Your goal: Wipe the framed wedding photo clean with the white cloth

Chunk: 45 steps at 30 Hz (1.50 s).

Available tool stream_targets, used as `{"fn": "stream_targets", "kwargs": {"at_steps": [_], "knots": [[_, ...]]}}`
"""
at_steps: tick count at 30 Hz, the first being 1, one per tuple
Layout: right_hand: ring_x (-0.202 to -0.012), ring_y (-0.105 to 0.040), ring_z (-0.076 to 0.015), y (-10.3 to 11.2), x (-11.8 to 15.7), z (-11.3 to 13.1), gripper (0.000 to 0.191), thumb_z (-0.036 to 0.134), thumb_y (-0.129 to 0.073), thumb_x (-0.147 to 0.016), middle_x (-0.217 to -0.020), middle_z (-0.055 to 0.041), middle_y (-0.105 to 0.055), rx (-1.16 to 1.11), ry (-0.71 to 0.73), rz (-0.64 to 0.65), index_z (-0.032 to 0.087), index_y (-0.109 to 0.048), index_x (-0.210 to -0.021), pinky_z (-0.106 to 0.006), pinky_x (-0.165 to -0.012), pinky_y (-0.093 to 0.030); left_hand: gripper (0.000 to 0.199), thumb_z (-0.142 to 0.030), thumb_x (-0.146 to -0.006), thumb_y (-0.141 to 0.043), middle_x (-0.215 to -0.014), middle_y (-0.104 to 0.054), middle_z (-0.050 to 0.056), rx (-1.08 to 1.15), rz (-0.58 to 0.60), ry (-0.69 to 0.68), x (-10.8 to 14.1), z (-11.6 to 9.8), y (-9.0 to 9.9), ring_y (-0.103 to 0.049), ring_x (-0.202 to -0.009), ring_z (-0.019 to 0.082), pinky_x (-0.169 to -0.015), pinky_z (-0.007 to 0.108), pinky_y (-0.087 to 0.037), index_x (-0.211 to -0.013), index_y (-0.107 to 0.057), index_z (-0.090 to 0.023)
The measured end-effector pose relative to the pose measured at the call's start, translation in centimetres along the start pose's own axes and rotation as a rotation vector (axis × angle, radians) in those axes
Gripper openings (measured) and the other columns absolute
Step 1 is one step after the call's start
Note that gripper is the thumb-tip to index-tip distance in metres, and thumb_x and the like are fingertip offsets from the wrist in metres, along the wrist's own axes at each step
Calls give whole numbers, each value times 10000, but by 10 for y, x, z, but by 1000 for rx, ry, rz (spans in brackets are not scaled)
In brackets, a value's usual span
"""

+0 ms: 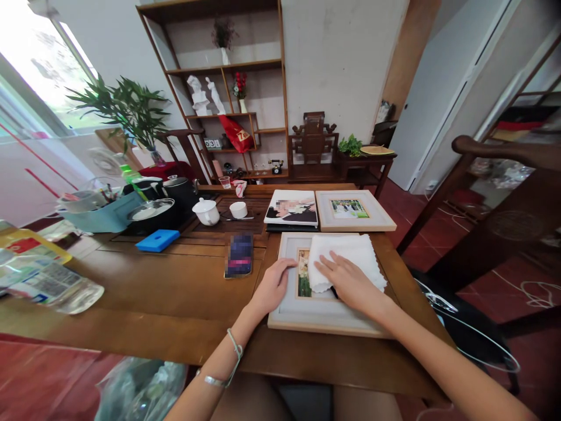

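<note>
A picture frame with a pale wooden edge and a white mat lies flat on the brown table in front of me. Over its right half is spread a white cloth, which hides part of the photo. My right hand rests flat on the cloth with the fingers stretched out. On the frame's left side lies my left hand, its fingers extended along the mat and its thumb near the photo. It holds nothing that I can see.
Behind the frame lie a photo album and a second framed photo. Leftward are a phone, a blue box, a white lidded cup, a black pan and bottles. A wooden chair stands at right.
</note>
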State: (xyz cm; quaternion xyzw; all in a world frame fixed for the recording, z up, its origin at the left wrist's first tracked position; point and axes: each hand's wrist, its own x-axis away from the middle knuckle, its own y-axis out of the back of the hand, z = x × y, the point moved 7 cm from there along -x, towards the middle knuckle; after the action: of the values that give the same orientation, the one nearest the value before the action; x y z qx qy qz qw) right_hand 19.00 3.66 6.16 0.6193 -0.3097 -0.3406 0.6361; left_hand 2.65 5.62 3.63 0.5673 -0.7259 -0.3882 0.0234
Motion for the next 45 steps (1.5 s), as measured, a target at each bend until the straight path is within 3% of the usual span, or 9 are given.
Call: {"fn": "stream_targets", "kwargs": {"at_steps": [5, 9, 12, 16, 20, 23, 28, 35, 45], "knots": [[-1225, -528, -256, 14, 19, 37, 605, -41, -423, -693, -1264, -95, -630, -314, 285, 107, 188, -624, -1215, -396, -1018, -405, 333, -35, -863, -368, -1115, -642, 100, 29, 0, 4, 0, -1, 1, -587, -1089, 204, -1002, 401, -445, -1033, -618, -175], [-1092, -615, -216, 27, 27, 41, 564, -33, -440, -684, -1124, -47, -701, -489, 392, 184, 227, -672, -1129, -364, -991, -407, 349, -29, -856, -371, -1116, -645, 100, 17, 3, 1, 0, -2, 1, -590, -1080, 204, -1002, 404, -447, -1058, -616, -174], [-1120, -602, -225, 25, 22, 25, 587, -29, -442, -682, -1158, -44, -689, -493, 333, 188, 240, -663, -1155, -364, -970, -422, 361, -34, -858, -374, -1119, -647, 97, 5, -3, -9, 0, -2, 1, -590, -1089, 206, -1010, 406, -445, -1083, -616, -179], [-1280, -477, -267, 14, 9, 2, 626, -46, -405, -704, -1324, -83, -589, -303, 131, 49, 204, -608, -1240, -415, -1016, -397, 350, -54, -873, -381, -1127, -648, 95, -8, -7, -6, 0, -2, 1, -589, -1095, 205, -1016, 401, -443, -1102, -612, -181], [-1357, -364, -311, 3, 1, 3, 672, -93, -358, -697, -1424, -146, -479, -67, 26, 1, 111, -529, -1314, -459, -1043, -377, 353, -49, -870, -376, -1129, -649, 95, -7, -16, -7, 0, -2, 2, -591, -1094, 202, -1015, 397, -444, -1099, -612, -179], [-1343, -381, -323, 3, 5, 15, 622, -82, -374, -710, -1400, -163, -498, -30, 60, 33, 104, -551, -1277, -469, -1028, -388, 348, -47, -871, -375, -1120, -649, 99, -6, -13, -5, 0, -3, 2, -593, -1087, 203, -1009, 393, -449, -1088, -615, -174], [-1180, -549, -267, 18, 21, 35, 514, -33, -425, -721, -1217, -121, -635, -230, 215, 123, 178, -636, -1140, -395, -946, -430, 355, -36, -859, -382, -1129, -643, 101, -5, -7, -3, 0, -2, 1, -591, -1092, 206, -1014, 397, -445, -1088, -613, -175], [-1061, -604, -235, 23, 25, 27, 510, -19, -437, -712, -1094, -76, -677, -362, 264, 141, 215, -621, -1126, -344, -890, -420, 348, -47, -863, -384, -1118, -645, 101, -2, -3, 1, 0, -1, 1, -594, -1082, 206, -1002, 392, -454, -1089, -614, -176], [-1277, -473, -284, 11, 16, 43, 568, -65, -394, -691, -1289, -126, -598, -208, 243, 40, 160, -597, -1172, -418, -989, -412, 349, -79, -864, -412, -1139, -644, 112, -9, -28, 19, 0, 3, 1, -599, -1069, 224, -988, 402, -459, -1157, -579, -168]]}}
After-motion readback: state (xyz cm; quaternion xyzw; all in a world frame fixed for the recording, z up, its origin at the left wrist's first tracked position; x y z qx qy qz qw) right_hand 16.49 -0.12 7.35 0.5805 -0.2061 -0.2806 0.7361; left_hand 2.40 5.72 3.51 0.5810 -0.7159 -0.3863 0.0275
